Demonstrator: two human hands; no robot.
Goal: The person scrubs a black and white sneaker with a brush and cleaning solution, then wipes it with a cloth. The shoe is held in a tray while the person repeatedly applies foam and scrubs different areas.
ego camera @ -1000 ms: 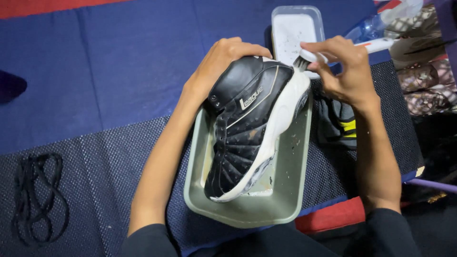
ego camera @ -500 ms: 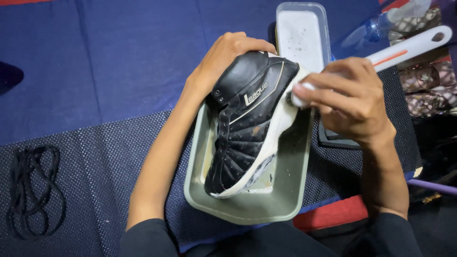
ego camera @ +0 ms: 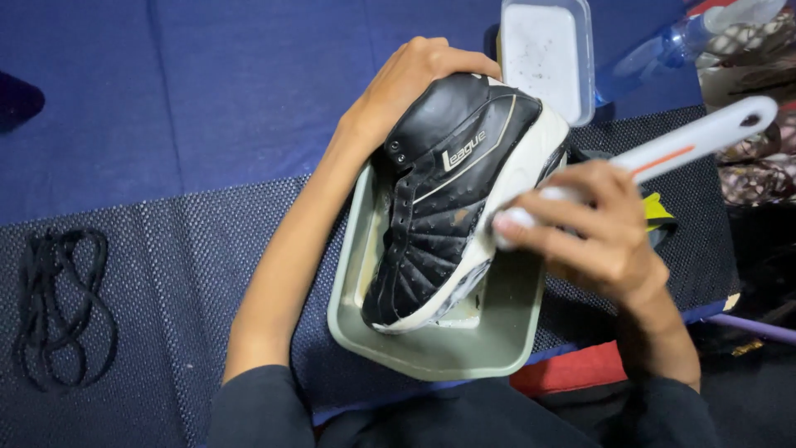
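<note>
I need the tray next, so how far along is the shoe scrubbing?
Done: the black laces lie apart on the dark mat. In hand: the left hand steadies the black high-top shoe over the grey-green plastic tray, while the right hand works a white-handled brush along its white sole edge. Left: grime shows near the toe.

Open mat left; tub and bottle crowd right.
</note>
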